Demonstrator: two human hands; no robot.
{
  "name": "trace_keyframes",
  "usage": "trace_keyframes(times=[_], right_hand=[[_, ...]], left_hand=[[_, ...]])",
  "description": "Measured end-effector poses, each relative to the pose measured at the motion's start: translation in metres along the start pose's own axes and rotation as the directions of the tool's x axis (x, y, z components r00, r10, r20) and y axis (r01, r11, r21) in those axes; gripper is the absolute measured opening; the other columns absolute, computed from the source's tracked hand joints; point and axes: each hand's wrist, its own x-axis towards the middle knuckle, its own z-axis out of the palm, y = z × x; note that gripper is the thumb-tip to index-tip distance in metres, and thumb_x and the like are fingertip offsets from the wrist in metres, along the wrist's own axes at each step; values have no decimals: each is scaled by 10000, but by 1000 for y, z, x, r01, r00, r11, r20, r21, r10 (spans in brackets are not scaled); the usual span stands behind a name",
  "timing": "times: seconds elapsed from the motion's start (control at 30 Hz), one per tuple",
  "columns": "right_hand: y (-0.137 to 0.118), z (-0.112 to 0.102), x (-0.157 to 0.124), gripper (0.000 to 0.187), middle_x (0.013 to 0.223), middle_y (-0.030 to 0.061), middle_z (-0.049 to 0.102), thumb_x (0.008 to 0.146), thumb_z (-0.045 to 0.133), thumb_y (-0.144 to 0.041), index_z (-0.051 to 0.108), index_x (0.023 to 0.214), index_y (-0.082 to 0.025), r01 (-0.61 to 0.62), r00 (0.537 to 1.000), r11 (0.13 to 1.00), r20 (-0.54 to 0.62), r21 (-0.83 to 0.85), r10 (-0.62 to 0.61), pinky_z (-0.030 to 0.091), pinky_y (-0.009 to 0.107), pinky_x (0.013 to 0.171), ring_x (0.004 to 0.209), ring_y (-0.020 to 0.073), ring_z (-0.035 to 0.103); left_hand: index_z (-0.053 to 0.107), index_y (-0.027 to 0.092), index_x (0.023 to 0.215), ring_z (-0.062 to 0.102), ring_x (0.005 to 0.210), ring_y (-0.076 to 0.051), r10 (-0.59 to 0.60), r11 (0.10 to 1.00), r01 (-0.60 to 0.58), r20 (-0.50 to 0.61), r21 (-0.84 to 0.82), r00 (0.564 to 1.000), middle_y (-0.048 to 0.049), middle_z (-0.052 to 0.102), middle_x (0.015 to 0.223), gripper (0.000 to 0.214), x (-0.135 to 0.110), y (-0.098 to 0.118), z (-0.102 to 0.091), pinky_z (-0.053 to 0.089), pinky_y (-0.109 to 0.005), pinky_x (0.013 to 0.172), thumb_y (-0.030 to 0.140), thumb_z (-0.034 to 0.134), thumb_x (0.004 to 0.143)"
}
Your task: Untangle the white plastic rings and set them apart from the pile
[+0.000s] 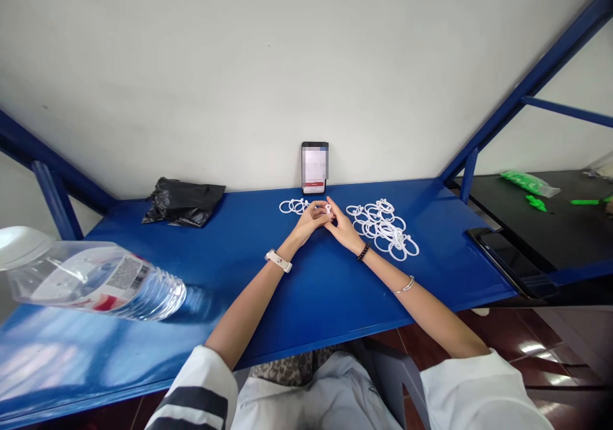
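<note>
My left hand (306,223) and my right hand (343,227) meet over the middle of the blue table. Between their fingertips is a white plastic ring (328,209) with a small eyelet; most of it is hidden by the fingers. Both hands are closed on it. Just beyond my left hand lie a few white rings (287,207), partly covered by that hand. To the right of my right hand is a loose pile of several white rings (383,229), overlapping one another, each with a small eyelet.
A phone (315,168) leans upright against the wall. On the left are a black plastic bag (184,201) and a large clear bottle (105,280). A dark phone-like device (498,257) lies at the table's right edge. Blue frame bars (522,88) rise at both sides.
</note>
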Motion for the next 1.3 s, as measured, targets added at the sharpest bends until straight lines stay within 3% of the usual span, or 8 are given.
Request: trace_keyframes(times=[0.2,0.43,0.67,0.87,1.07,1.3], right_hand=[[2,2,1,648,1359,114,519,820,603,-261,362,1421,-257,44,999,999,-28,31,-43,429,447,1039,1214,245,539],[4,4,4,323,1158,90,580,847,586,-329,529,1142,-213,75,995,997,-60,2,-75,461,429,990,1084,223,584],[5,5,4,380,1091,79,550,782,674,-422,527,1061,-210,90,990,995,-114,38,-85,491,412,919,996,219,591],[1,2,4,382,1165,96,554,780,666,-418,524,1080,-228,77,984,995,-165,65,-66,496,411,888,1060,245,592],[-1,2,4,384,1124,81,627,766,651,-293,534,1129,-245,64,988,985,-146,159,-41,501,399,882,1020,239,623],[3,4,5,393,1085,74,653,731,642,-224,551,1114,-236,26,988,979,-157,200,6,505,385,867,992,227,633]], left_hand=[[495,211,1147,644,880,-158,16,1000,-15,-51,14,999,-13,643,900,619,0,-1,-1,458,-334,874,224,801,610],[417,224,1263,641,857,-145,-1,999,-5,-113,-50,994,7,629,878,744,-2,2,1,452,-328,874,161,773,613],[440,214,1248,637,895,-164,1,1000,-1,-83,-11,997,-17,633,939,718,0,-1,-1,443,-357,901,146,756,608],[330,240,1327,598,1031,-199,52,997,-47,-104,54,993,-68,583,1111,818,4,-8,-4,442,-407,942,217,770,637],[404,242,1320,545,1164,-245,87,987,-81,-37,140,996,-112,526,1268,738,6,-10,-6,398,-449,1024,243,767,678],[560,184,1156,598,1069,-238,99,985,-105,50,136,994,-93,642,1093,518,5,-8,-5,397,-433,1022,264,771,690]])
